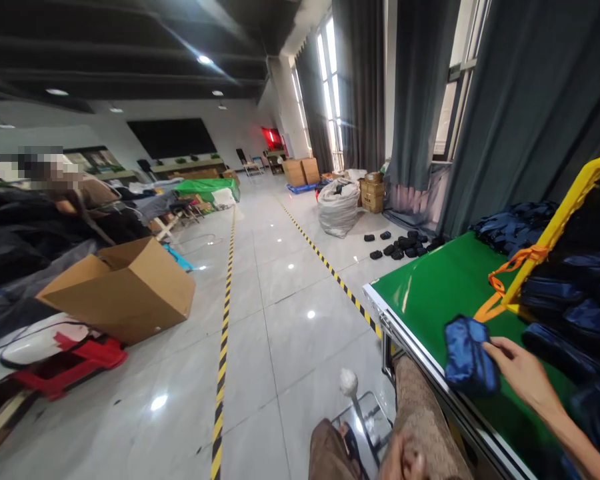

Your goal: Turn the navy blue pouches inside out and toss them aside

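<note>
Between the thumb and fingers of my right hand (523, 370) is a small shiny blue zip pouch (470, 357), held by its right side over the edge of the green tabletop (425, 287). My left hand (405, 460) is low in the picture at my thigh, partly cut off by the frame. Its visible fingers are curled, and I see nothing in them. Piled dark blue pouches (565, 293) lie to the right of my right hand, beside a yellow frame (545, 233) with an orange strap (495, 283) tied to it.
Black pouches (400, 247) lie scattered on the floor beyond the table, near a white sack (339, 207). An open cardboard box (125, 287) stands to the left by a red stool (75, 363). A person (100, 200) is farther back at left. Yellow-black tape (225, 320) marks the floor.
</note>
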A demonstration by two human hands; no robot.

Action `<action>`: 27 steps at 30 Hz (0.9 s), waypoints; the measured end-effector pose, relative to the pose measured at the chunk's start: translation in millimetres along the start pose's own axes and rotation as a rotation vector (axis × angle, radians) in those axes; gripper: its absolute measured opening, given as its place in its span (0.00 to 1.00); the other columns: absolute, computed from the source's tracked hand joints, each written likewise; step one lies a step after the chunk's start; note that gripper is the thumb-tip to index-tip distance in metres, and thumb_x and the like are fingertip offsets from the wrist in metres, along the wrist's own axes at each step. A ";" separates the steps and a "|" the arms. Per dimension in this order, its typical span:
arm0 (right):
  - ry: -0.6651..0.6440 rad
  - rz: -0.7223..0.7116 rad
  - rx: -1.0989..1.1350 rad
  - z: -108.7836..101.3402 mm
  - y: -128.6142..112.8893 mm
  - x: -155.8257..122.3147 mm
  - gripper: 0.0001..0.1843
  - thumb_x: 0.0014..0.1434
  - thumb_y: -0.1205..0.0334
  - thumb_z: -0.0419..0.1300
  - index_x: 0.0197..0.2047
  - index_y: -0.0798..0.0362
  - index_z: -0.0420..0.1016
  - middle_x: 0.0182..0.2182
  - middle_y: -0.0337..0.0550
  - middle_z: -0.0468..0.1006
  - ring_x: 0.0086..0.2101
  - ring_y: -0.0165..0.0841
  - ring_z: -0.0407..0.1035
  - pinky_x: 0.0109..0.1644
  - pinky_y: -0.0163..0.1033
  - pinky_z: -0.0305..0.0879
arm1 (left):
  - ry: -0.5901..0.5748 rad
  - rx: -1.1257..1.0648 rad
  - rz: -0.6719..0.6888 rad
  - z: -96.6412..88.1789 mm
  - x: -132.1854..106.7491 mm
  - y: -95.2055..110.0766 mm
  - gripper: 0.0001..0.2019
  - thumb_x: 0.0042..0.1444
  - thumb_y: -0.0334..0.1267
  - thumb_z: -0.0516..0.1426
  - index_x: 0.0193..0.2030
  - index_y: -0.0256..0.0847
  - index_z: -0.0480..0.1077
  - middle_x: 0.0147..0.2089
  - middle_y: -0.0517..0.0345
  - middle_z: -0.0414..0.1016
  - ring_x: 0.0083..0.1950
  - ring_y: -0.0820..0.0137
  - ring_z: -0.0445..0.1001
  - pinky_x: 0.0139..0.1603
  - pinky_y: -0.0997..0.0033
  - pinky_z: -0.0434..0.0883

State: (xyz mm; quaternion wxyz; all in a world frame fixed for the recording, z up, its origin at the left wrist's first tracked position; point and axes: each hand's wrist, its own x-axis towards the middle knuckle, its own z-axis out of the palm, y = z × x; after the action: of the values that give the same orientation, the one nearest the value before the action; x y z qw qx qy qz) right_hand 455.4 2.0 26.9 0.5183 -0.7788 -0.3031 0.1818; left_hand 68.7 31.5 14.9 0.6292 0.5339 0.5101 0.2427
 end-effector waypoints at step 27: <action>-0.591 -0.305 -0.232 75.2 -44.1 -146.0 0.22 0.85 0.56 0.48 0.50 0.51 0.84 0.50 0.54 0.87 0.51 0.44 0.80 0.62 0.47 0.73 | 0.113 0.234 0.151 51.5 14.3 23.7 0.25 0.72 0.68 0.53 0.39 0.47 0.67 0.36 0.60 0.74 0.40 0.62 0.73 0.46 0.63 0.73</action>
State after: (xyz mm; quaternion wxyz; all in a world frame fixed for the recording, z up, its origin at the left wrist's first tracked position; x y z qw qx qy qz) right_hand 288.4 -29.8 33.0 0.3374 -0.6921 -0.5714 0.2841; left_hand 126.0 29.2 26.5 0.5129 0.6261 0.5276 0.2579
